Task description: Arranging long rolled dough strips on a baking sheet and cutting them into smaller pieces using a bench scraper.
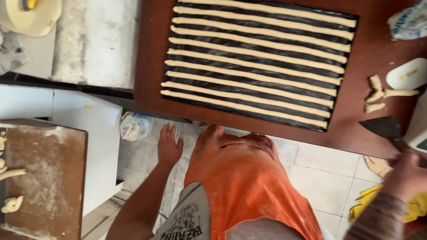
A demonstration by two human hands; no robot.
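Right hand (pixel 407 175) grips scraper (pixel 382 128) beside dough scraps (pixel 378 95), left hand (pixel 169 146) hangs open, empty; likely trimming stage, next gathering scraps.

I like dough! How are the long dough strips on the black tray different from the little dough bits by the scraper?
The long dough strips lie straight, side by side, on the black tray. The little dough bits are short, stubby, and scattered on the bare brown table. Both are the same pale cream dough.
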